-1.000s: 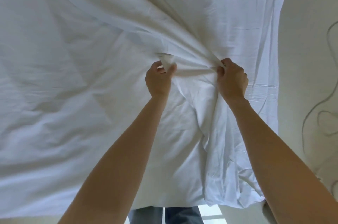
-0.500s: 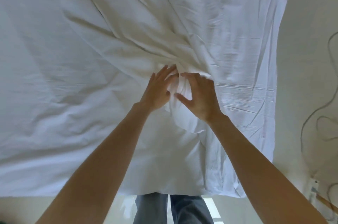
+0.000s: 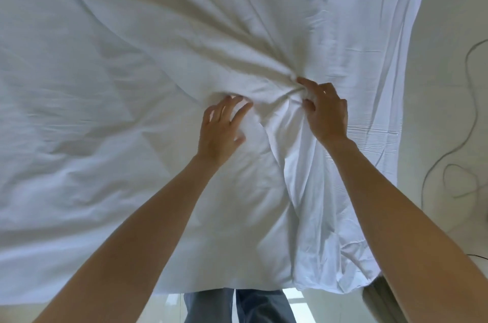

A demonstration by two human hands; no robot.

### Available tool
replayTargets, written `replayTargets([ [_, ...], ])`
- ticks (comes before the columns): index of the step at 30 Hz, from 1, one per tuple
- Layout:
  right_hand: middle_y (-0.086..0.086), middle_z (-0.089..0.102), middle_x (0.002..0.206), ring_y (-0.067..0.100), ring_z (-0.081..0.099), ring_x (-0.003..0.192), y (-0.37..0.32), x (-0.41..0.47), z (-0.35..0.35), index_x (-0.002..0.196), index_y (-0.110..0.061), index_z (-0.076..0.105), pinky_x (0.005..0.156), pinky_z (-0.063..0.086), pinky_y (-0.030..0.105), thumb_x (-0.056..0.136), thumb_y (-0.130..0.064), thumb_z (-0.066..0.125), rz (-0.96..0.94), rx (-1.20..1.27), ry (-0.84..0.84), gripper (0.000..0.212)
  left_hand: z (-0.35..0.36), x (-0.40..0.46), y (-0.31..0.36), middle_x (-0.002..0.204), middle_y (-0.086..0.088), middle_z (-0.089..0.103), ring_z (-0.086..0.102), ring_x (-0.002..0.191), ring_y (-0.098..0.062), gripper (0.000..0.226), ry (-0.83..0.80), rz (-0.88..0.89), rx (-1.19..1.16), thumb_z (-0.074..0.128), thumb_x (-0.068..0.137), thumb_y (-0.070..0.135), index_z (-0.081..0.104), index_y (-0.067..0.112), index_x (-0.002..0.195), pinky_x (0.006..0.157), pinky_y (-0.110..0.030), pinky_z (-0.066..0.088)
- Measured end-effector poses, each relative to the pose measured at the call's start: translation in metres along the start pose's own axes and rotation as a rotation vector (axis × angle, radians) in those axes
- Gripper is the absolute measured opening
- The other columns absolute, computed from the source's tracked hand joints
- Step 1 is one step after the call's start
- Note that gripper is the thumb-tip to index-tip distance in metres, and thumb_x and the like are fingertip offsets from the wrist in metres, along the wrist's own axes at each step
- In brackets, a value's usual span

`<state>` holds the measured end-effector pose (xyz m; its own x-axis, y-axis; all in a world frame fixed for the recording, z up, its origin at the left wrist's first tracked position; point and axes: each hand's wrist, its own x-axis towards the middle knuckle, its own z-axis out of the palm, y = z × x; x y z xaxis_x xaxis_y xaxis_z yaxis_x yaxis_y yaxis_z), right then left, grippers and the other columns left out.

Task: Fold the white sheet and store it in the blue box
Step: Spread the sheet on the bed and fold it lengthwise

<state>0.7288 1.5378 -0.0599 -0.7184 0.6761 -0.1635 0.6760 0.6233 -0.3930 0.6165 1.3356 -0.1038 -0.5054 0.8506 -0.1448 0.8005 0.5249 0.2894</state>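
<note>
The white sheet lies spread and wrinkled over a flat surface and fills most of the head view. Its creases run in towards a bunched spot near the middle. My left hand rests on the sheet with its fingers spread and fairly straight, just left of the bunch. My right hand is at the bunch itself. Its index finger points out over the cloth, and the other fingers and thumb curl round a gathered fold. A loose flap of sheet hangs down between my forearms. The blue box is not in view.
A thin grey cable loops over the white surface right of the sheet's edge. At the bottom, my legs in blue trousers stand at the sheet's near edge, and a grey object shows under my right forearm.
One second ago both hands pinched the sheet, held apart. They then met at the middle. Now they have parted again, the left lying flat and the right gripping the bunched fold.
</note>
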Motion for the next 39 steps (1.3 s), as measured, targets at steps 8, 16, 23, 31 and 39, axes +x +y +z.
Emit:
replayTargets([
  [8,0.014,0.049,0.115,0.034,0.045,0.102,-0.012,-0.004,0.003,0.130,-0.024,0.052,0.083,0.034,0.043,0.090,-0.024,0.038,-0.018,-0.240,-0.041,0.043,-0.017,0.024,0.000,0.115,-0.004,0.057,0.048,0.109,-0.023,0.050,0.189,0.146,-0.108,0.064,0.070,0.048,0.056,0.018,0.110,0.083,-0.034,0.037],
  [16,0.009,0.047,0.135,0.027,0.046,0.120,-0.022,-0.033,0.006,0.120,-0.011,0.053,0.096,0.024,0.043,0.070,-0.069,0.053,-0.153,-0.222,-0.108,0.077,-0.010,0.043,0.045,0.097,-0.006,0.062,0.057,0.091,-0.028,0.032,0.149,0.039,-0.300,0.061,0.065,0.001,0.066,0.014,0.094,0.070,-0.029,0.045],
  [23,0.002,0.062,0.104,0.027,0.050,0.098,-0.013,-0.029,-0.003,0.078,-0.018,0.071,0.080,0.026,0.035,0.069,-0.024,0.065,-0.218,-0.224,0.082,0.013,-0.039,0.033,0.028,0.085,0.004,0.064,0.056,0.074,-0.014,0.015,-0.194,0.045,-0.637,0.054,0.088,0.009,0.059,0.012,0.102,0.062,-0.022,0.038],
  [31,-0.001,0.068,0.097,0.027,0.064,0.085,-0.055,-0.075,-0.044,0.100,-0.020,0.066,0.069,0.049,0.033,0.079,-0.007,0.058,-0.085,0.099,-0.186,0.026,-0.115,-0.015,0.030,0.073,0.005,0.055,0.050,0.061,-0.010,0.016,-0.391,-0.125,-0.813,0.058,0.083,0.014,0.055,0.023,0.097,0.056,-0.020,0.037],
  [39,-0.001,0.069,0.101,0.023,0.063,0.091,-0.151,-0.145,-0.036,0.111,-0.016,0.057,0.077,0.049,0.034,0.084,-0.002,0.049,-0.221,0.208,-0.466,0.031,-0.177,-0.118,-0.049,0.087,0.010,0.065,0.056,0.076,-0.012,0.034,-0.538,-0.118,-0.241,0.063,0.078,0.054,0.059,0.029,0.100,0.067,-0.024,0.037],
])
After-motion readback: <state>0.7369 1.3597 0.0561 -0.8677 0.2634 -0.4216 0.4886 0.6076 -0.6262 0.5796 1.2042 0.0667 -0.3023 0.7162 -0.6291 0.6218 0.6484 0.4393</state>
